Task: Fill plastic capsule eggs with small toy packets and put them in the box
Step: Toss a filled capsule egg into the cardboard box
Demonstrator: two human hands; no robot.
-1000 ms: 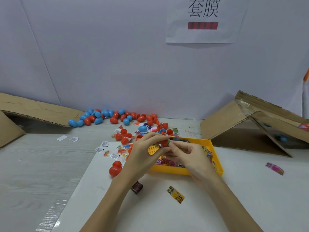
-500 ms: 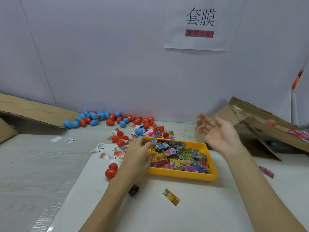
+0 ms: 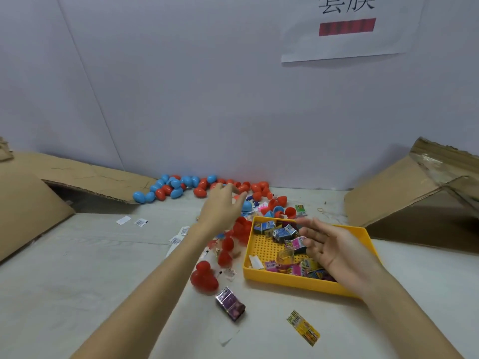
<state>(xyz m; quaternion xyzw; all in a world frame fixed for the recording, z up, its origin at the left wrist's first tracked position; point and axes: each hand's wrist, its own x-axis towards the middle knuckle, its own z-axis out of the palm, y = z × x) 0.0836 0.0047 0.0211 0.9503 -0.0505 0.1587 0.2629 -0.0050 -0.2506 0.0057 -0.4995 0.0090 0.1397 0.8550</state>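
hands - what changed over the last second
The two hands parted from the egg they worked together over the yellow tray. The left hand reached out, open, toward the loose egg halves; the right hand swung toward the cardboard box and came back empty over the packets. Tray and egg pile stayed.

Small packing workstation, workshop-type.
Plain white partition wall with printed paper sign [image 3: 347, 27], opened cardboard boxes [image 3: 414, 187] at both sides, loose capsule eggs [image 3: 181, 186], yellow tray [image 3: 293, 283] of toy packets on table.
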